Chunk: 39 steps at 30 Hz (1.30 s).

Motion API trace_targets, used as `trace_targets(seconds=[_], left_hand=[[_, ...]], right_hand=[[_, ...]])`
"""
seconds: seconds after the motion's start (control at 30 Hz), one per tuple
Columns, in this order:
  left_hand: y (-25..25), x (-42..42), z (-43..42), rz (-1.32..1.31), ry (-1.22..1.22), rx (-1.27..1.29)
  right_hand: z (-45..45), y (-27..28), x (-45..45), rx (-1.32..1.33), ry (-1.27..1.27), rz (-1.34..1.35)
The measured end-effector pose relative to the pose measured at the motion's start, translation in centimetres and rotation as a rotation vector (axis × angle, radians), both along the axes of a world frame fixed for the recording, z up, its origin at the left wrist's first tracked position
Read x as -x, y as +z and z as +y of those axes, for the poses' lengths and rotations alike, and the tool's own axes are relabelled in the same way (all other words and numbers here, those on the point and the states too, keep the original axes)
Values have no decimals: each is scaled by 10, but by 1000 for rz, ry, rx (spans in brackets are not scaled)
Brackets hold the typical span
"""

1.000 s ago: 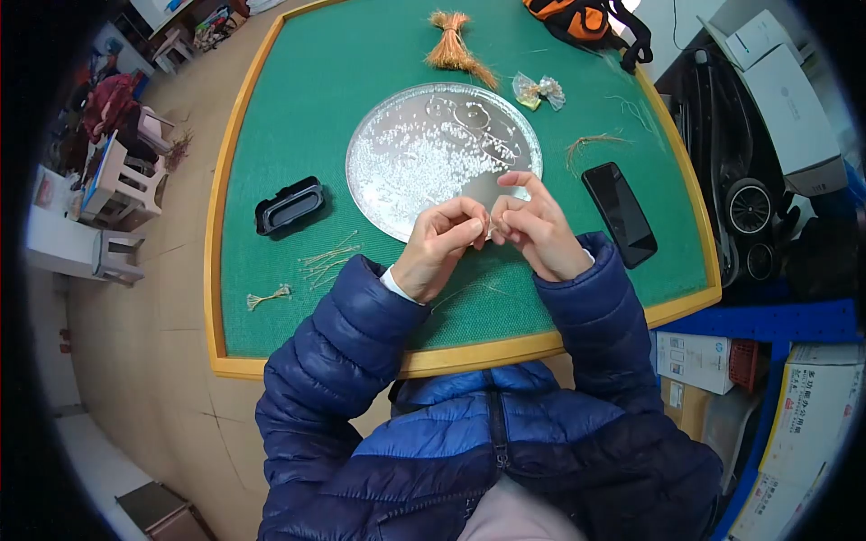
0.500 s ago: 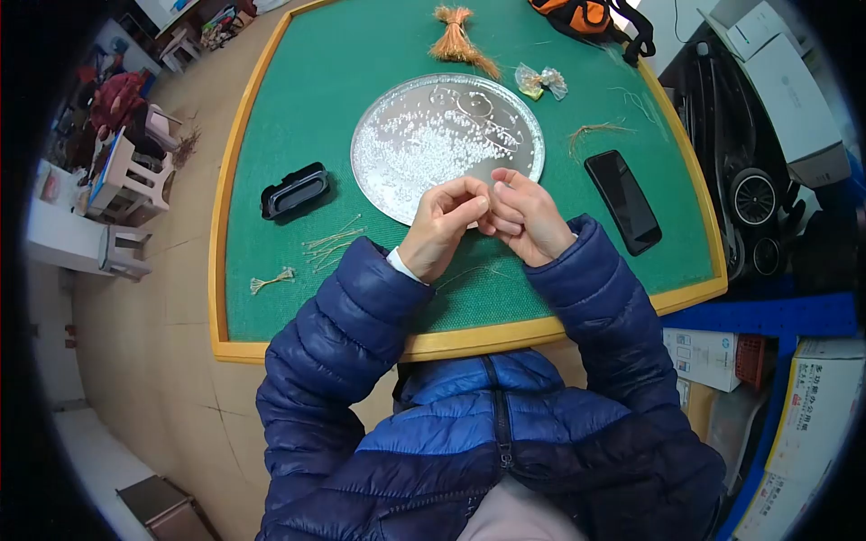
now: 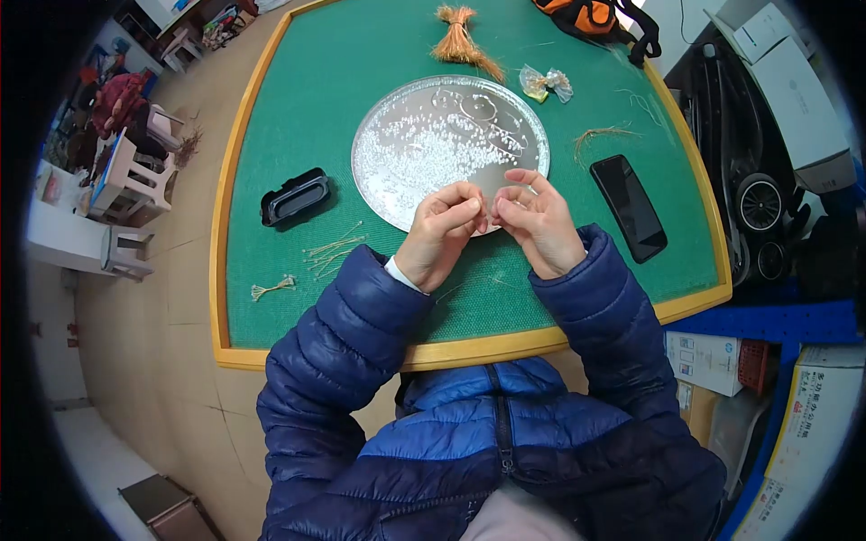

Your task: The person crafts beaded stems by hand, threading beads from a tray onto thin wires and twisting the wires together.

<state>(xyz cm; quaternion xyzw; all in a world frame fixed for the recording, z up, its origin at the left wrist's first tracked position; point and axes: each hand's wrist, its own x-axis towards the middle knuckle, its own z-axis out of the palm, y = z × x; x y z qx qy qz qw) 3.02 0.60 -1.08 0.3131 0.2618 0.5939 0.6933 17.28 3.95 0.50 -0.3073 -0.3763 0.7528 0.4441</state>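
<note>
Close together above the near edge of a round metal tray [image 3: 379,108], my two hands work fingertip to fingertip. My left hand [image 3: 439,233] is closed in a pinch of thumb and forefinger. Facing it, my right hand [image 3: 543,227] is also closed, thumb against curled fingers, with one finger raised higher. Whatever the fingertips hold is too small to make out. Many small white beads [image 3: 424,149] are spread over the tray, with fine wire loops [image 3: 478,106] at its far side. Thin wire stems [image 3: 332,252] with pale tips lie left of my left hand.
A green table has a wooden rim [image 3: 487,347]. On it are a black case [image 3: 296,197], a small stem bundle [image 3: 273,288], a copper-coloured wire bundle [image 3: 458,41], a plastic bag [image 3: 546,83], loose wires [image 3: 600,133], a phone [image 3: 629,209] and an orange-black bag [image 3: 591,16].
My fingertips have drawn slightly apart, with my right hand shifting right and opening up a little. My left hand has barely moved. The whole view has shifted slightly.
</note>
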Motion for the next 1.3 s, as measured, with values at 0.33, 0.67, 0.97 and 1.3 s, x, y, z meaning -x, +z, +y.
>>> trace_targets(seconds=[0.33,0.67,0.97,1.3], left_hand=[[0,-2,-1,-47,-60,20],[1,-4,-2,-37,-110,1],[4,-2,-2,-111,-35,56],[7,-6,-3,-64,-98,33]], right_hand=[[4,-8,-3,-76,27,5],[8,-7,-9,-44,98,-40],[-1,5,4,-197,-114,-65],[0,-10,0,-205,-99,-65]])
